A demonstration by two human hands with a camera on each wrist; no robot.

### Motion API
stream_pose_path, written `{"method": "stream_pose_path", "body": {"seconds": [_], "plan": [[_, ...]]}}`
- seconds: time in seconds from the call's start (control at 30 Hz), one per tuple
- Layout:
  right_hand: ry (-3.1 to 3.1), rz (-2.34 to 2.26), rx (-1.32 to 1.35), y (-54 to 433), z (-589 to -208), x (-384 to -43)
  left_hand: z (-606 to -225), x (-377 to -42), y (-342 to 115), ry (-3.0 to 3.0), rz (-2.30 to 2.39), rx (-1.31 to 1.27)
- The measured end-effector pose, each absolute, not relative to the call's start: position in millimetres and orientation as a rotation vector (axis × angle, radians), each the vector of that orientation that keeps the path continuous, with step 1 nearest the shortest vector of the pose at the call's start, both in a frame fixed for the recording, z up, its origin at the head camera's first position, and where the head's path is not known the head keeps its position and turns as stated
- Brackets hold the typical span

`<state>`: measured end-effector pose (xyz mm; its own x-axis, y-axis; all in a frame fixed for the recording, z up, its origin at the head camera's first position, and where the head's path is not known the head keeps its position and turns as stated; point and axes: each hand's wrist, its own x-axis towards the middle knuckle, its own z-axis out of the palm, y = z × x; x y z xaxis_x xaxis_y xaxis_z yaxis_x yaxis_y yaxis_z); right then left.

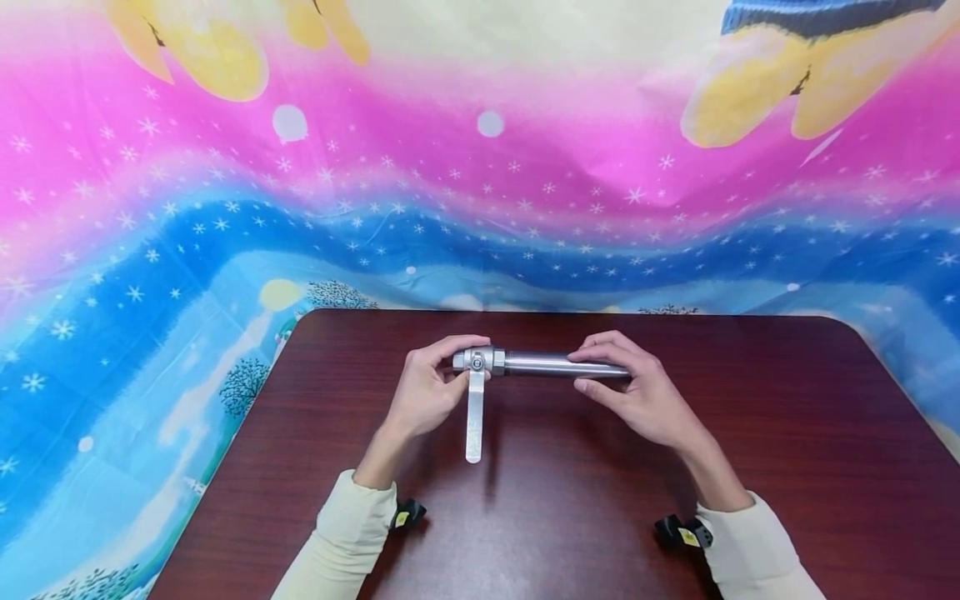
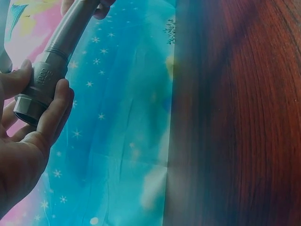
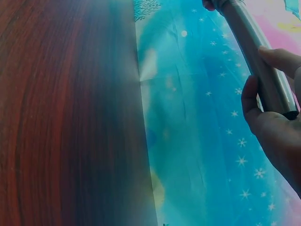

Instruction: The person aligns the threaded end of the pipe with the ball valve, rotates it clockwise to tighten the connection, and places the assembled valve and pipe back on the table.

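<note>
A metal ball valve with a flat lever handle is joined to a straight steel pipe, and the two are held level above the table. My left hand grips the valve body, thumb on the near side and fingers around the far side. The lever points back toward me. At the pipe's other end, my right hand holds the tube between thumb and fingers. In the left wrist view the valve body shows raised lettering and an open threaded end. The right wrist view shows the pipe's free end by the palm.
A dark red-brown wooden table lies under both hands. Behind it and along its left side hangs a colourful cloth with snowflakes. Black camera mounts sit at the wrists.
</note>
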<state>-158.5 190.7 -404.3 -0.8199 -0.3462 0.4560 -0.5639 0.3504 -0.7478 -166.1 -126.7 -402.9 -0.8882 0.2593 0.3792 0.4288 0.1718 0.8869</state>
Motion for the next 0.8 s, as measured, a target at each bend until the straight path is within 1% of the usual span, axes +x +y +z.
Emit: {"method": "stream_pose_path", "body": {"seconds": [0.43,0.8], "plan": [[-2.489,1.375,0.755,193.6,-405.3,-159.1,-402.7,-166.0,-126.6,-2.293,-1.798,-0.687],[-2.552,1.420,0.709,194.9,-404.1,-159.0,-402.5,-165.6,-126.0,-2.299,-1.779,-0.697]]}}
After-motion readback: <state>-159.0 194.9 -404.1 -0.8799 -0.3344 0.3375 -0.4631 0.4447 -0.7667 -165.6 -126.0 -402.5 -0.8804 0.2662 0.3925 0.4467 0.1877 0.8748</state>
